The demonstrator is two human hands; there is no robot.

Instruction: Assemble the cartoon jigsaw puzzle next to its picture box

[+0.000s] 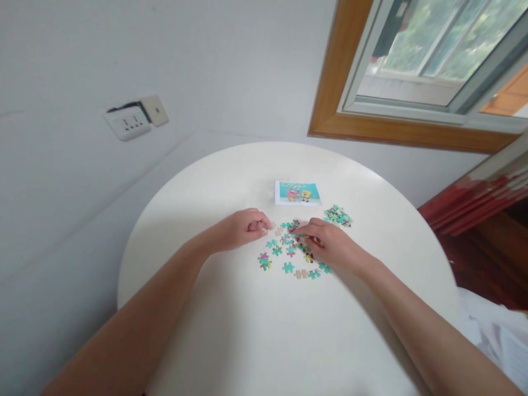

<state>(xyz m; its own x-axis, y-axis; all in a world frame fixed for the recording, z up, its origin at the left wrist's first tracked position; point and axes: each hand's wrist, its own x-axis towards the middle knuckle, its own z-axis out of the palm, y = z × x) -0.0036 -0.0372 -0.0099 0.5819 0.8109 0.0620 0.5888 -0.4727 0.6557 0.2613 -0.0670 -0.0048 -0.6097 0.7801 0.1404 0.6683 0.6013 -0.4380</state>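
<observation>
Loose jigsaw puzzle pieces (288,268), mostly turquoise with some pink and yellow, lie scattered on a round white table (264,335). A few show a plain beige back, such as the beige puzzle piece (301,274) at the near side. My left hand (243,228) is closed at the left of the scatter, its fingertips beside another beige piece (279,231); whether they hold anything is hidden. Over the right part of the scatter, my right hand (330,242) is pinched, with a turquoise puzzle piece (301,236) at its fingertips. Its fingers cover some pieces.
Behind the hands lies a picture card (299,193) with cartoon figures. A heap of puzzle pieces (338,215) sits right of it. A wall with a socket (128,122) and a wood-framed window (412,132) borders the table. White papers (495,330) are at the lower right.
</observation>
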